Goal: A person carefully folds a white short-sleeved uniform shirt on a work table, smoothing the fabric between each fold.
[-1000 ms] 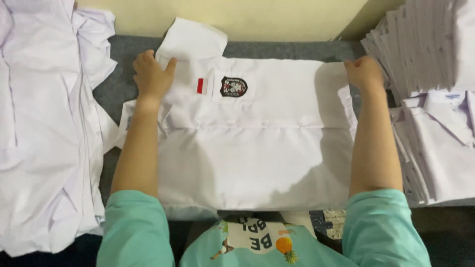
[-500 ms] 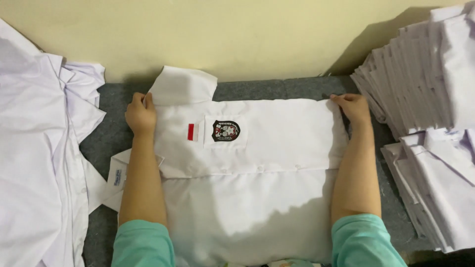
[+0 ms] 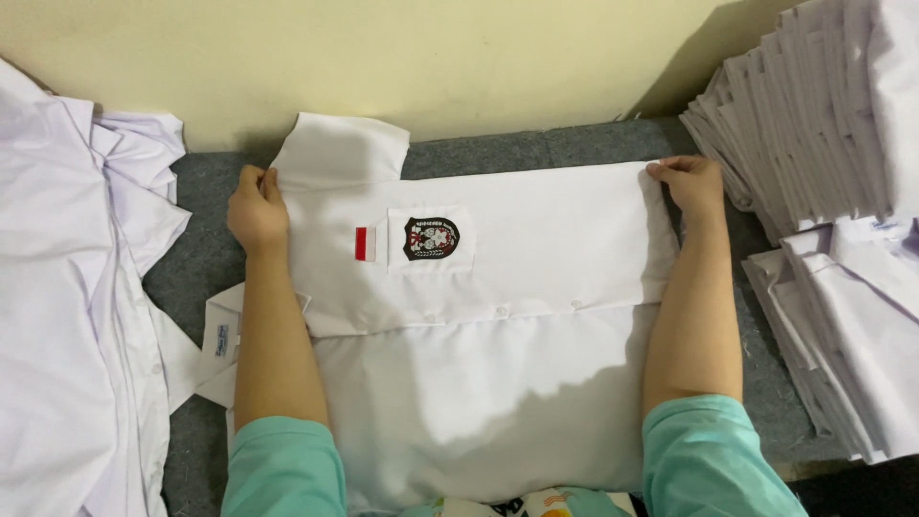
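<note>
- Your left hand (image 3: 257, 213) and right hand (image 3: 691, 187) pinch the white shirt (image 3: 498, 316); fingertips hidden under cloth.
- Grey surface (image 3: 536, 148), yellow wall (image 3: 459, 57).

A grey carpeted surface (image 3: 565, 146) carried everything, running up to a pale yellow wall (image 3: 459, 57) at the far edge. In the middle lay a white school shirt (image 3: 498, 316), spread flat and folded across, with a black crest badge (image 3: 431, 238) on its pocket and a small red-and-white flag patch (image 3: 365, 243) just beside it; one short sleeve (image 3: 340, 150) stuck out toward the wall. To the left sat a loose heap of unfolded white shirts (image 3: 67, 316), its edge touching the spread shirt's collar. To the right stood a tall stack of folded white shirts (image 3: 814, 115) against the wall, and just in front of it a lower stack of folded shirts (image 3: 852, 335).
</note>
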